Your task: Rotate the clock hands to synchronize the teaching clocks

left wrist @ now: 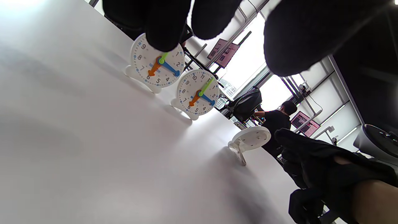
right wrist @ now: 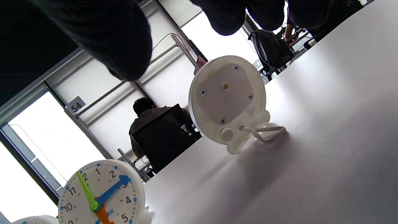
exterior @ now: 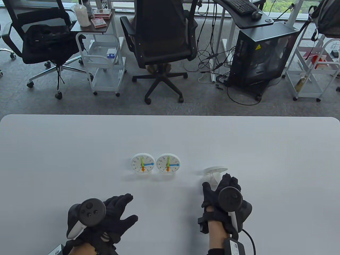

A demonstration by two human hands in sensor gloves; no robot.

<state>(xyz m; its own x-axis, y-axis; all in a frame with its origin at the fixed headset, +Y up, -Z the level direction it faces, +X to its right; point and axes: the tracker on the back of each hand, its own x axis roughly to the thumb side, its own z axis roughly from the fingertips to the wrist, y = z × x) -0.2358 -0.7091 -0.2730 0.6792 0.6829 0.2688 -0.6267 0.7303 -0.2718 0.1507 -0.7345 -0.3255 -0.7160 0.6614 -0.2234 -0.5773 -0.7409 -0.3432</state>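
Two white teaching clocks stand side by side facing me, the left clock [exterior: 143, 162] and the middle clock [exterior: 168, 162]. Both show green at 12, blue at 3 and orange at 6. They also show in the left wrist view [left wrist: 157, 63] [left wrist: 198, 92]. A third clock [exterior: 215, 170] stands to the right on its wire stand, its blank back [right wrist: 227, 93] towards me. My right hand [exterior: 220, 186] hovers just behind it, open and not touching. My left hand [exterior: 127, 208] is open with spread fingers, low over the table in front of the left clock.
The white table [exterior: 79, 148] ends at a far edge, with office chairs [exterior: 162, 39], carts and a computer case on the floor beyond. A cable runs from my right wrist unit [exterior: 235, 245] at the near edge.
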